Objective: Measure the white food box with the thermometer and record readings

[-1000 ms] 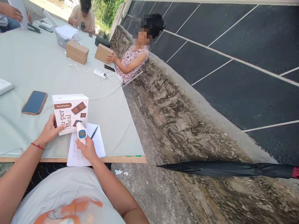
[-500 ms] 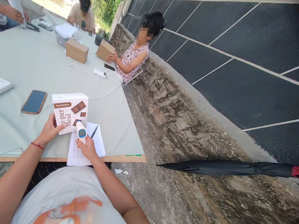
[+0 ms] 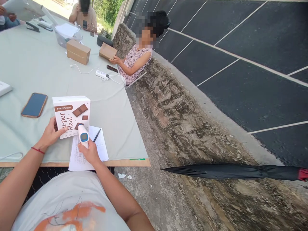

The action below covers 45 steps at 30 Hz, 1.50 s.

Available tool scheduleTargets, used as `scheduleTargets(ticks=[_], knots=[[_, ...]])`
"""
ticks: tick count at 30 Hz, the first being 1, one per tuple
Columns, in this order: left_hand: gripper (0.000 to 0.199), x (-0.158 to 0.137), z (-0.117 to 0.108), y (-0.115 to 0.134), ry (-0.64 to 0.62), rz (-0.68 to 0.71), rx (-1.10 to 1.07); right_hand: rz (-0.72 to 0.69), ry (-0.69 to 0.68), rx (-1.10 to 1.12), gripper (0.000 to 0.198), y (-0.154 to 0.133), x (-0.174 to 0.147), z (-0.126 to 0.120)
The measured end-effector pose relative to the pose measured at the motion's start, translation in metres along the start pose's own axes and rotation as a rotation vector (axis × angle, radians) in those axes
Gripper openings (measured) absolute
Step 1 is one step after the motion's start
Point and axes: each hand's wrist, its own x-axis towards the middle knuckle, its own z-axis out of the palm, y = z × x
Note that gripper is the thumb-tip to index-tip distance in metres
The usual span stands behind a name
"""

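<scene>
1. In the head view, the white box stands upright near the front edge of the surface; whether its base touches the cloth, I cannot tell.
2. The left hand has its fingers gripping the box at its seven o'clock corner, thumb across the printed front.
3. The right hand has its fingers closed around the handle of a thermometer, at the box's five o'clock; its blue-ringed nose overlaps the front, contact unclear.
4. Papers lie at five o'clock from the box, partly beneath the right hand, with a black pen on them at four.
5. A phone lies between nine and ten o'clock.
6. A brown carton sits far off at twelve; at one, a co-worker's hand holds a smaller carton.
</scene>
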Motion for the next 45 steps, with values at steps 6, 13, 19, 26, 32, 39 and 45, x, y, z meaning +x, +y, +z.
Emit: scheduleTargets(ticks=[6,13,19,26,32,39,45], knots=[[0.076,-0.0001,-0.0008,-0.0041,0.009,-0.027,-0.013,0.001,0.005,-0.006,0.022,0.0012,0.0007,0.0005],[0.076,-0.0011,-0.0012,-0.0058,0.007,-0.021,-0.002,-0.001,0.003,-0.006,0.022,0.0018,0.0005,0.0001],[0.077,-0.0013,-0.0006,-0.0043,0.008,-0.018,0.015,-0.007,-0.003,-0.023,0.024,0.0023,0.0003,-0.0011],[0.077,0.0007,-0.0009,-0.0059,-0.001,0.007,0.0,-0.004,0.0,0.003,0.024,0.0054,0.0017,0.0004],[0.078,0.0007,-0.0008,-0.0063,0.002,-0.001,0.003,-0.01,0.0,-0.004,0.023,0.0064,0.002,-0.0001],[0.074,-0.0002,-0.0004,-0.004,0.006,-0.023,0.0,-0.006,-0.006,-0.002,0.024,0.0054,0.0015,-0.0004],[0.075,-0.0005,-0.0014,-0.0053,-0.008,-0.024,0.003,0.01,-0.002,-0.002,0.025,0.0065,0.0017,-0.0001]])
